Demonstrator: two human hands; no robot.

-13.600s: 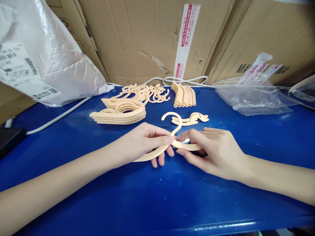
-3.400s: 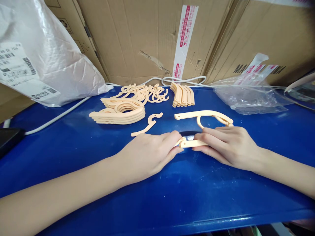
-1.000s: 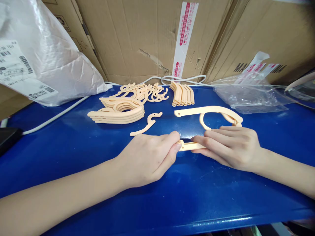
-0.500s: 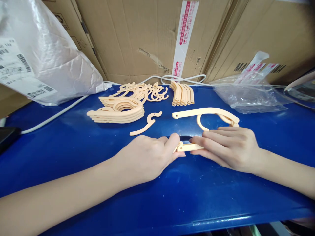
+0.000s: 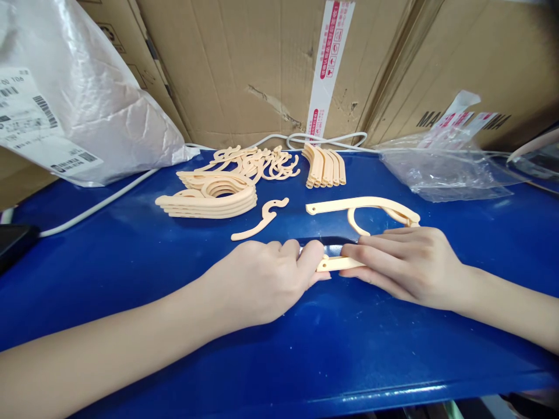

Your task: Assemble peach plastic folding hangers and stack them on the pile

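Note:
My left hand (image 5: 266, 279) and my right hand (image 5: 404, 262) meet at the middle of the blue table (image 5: 131, 273). Both are closed on a peach plastic hanger (image 5: 364, 203), pinching its near arm between them. The hanger's far arm and curved hook rise beyond my right fingers. A single loose peach hook piece (image 5: 262, 220) lies just beyond my left hand, touching neither hand.
Behind lie a stack of curved hanger arms (image 5: 209, 198), a heap of hook pieces (image 5: 257, 163) and a row of short peach pieces (image 5: 325, 169). A white bag (image 5: 78, 110) sits left, clear bags (image 5: 445, 169) right, cardboard boxes (image 5: 244, 64) and a white cable (image 5: 100, 206) behind.
Since a second ago the hanger's far arm has tipped slightly lower toward the table, and my left fingers have curled tighter onto the near arm's end. Hands stay in place.

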